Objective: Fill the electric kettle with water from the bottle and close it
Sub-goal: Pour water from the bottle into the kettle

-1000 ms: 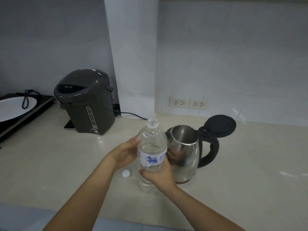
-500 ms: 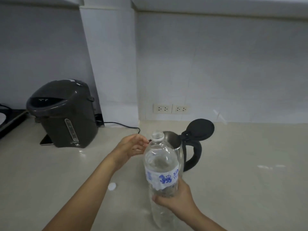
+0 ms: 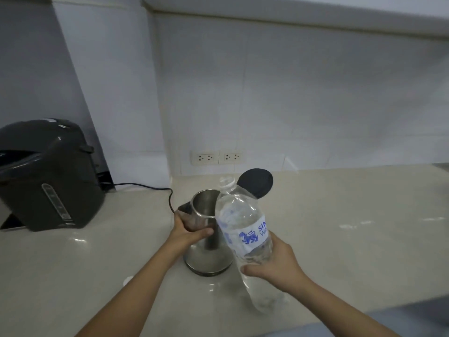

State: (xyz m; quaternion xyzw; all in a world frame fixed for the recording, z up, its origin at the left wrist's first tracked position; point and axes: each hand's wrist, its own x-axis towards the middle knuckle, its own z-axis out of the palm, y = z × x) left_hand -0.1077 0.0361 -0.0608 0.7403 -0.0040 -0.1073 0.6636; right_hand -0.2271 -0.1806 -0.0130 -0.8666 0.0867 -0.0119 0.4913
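The left hand (image 3: 188, 233), apart from the kettle (image 3: 206, 239) half a second ago, now clasps its steel body. Right hand (image 3: 274, 261) fingers grip the uncapped bottle (image 3: 243, 229) low, its long axis tilted, mouth pointing up-left beyond the fingertips over the kettle's opening.

head cam | looks forward-down at counter (image 3: 340, 227) (wall behind) | close over hands

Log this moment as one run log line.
left hand: gripping kettle | right hand: holding uncapped bottle, tilted | lid: open | pouring: not yet
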